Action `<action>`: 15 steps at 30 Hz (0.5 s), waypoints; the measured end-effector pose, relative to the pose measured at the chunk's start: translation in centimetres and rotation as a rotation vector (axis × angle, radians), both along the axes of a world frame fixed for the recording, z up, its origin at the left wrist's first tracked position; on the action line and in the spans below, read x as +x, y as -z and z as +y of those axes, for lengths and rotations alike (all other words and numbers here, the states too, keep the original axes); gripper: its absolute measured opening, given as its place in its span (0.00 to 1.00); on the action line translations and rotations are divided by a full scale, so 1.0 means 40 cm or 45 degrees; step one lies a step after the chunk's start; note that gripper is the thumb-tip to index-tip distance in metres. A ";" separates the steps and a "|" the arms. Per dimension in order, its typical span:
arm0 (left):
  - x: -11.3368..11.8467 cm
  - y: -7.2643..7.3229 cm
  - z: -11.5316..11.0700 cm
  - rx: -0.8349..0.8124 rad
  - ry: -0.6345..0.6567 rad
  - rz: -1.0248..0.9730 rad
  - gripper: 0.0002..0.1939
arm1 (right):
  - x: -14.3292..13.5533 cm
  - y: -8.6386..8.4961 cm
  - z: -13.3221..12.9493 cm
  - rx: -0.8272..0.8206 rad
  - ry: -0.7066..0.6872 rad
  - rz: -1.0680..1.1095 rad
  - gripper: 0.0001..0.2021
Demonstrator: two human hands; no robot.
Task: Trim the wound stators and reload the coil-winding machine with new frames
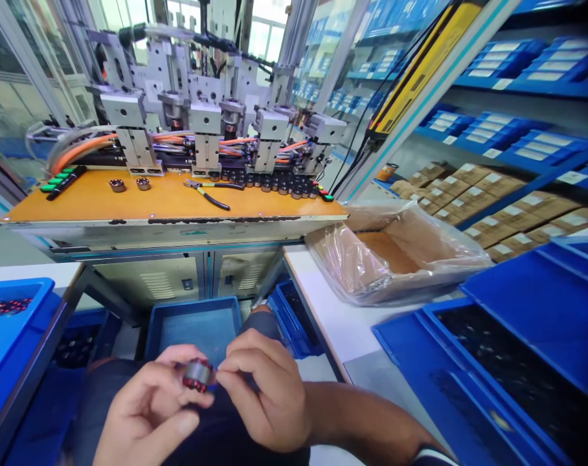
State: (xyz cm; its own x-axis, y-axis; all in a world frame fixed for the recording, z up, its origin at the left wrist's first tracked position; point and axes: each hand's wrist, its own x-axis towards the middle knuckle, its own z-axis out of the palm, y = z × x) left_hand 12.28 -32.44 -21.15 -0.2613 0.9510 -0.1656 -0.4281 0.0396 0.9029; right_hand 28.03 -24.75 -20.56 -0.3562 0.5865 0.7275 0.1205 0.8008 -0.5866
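Observation:
My left hand (151, 404) holds a small motor stator (197, 373) between its fingers, above my lap. The stator has a grey metal ring with dark red windings showing at its edges. Close against its right side, my right hand (267, 388) has thumb and forefinger pinched together. A faint reddish bit shows near those fingertips, but whether it is a wire in the pinch is too small to tell. Below and beyond the hands lies a blue tray (197, 317) at floor level.
An orange-topped bench (172, 200) bears a machine (206, 116), pliers (209, 191), two loose stators (118, 186) and rows of dark round parts (279, 184). A plastic-lined carton (395, 252) stands right. Blue bins (19, 349) flank me on both sides.

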 end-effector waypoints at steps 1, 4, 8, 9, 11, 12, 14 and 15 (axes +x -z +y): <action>-0.005 0.006 0.001 0.042 0.007 -0.058 0.13 | 0.000 -0.003 -0.002 -0.043 -0.017 0.012 0.04; -0.023 0.020 0.009 0.116 0.061 -0.254 0.15 | -0.002 -0.004 -0.001 -0.039 -0.135 0.053 0.04; -0.029 0.016 0.027 -0.017 0.584 -0.240 0.24 | 0.000 0.007 0.002 0.056 -0.214 0.118 0.06; -0.026 0.010 0.029 -0.056 0.716 -0.197 0.25 | 0.001 0.009 0.002 0.070 -0.212 0.123 0.06; -0.018 -0.001 0.029 -0.106 0.764 -0.106 0.23 | 0.005 0.008 0.003 0.109 -0.208 0.104 0.08; -0.013 -0.007 0.027 -0.123 0.687 -0.064 0.21 | 0.007 0.005 0.004 0.129 -0.210 0.078 0.08; -0.001 -0.013 0.021 -0.144 0.466 0.012 0.17 | 0.011 -0.001 0.004 0.146 -0.201 0.032 0.08; 0.004 -0.014 0.018 -0.143 0.361 0.045 0.16 | 0.011 -0.003 0.004 0.131 -0.177 0.027 0.07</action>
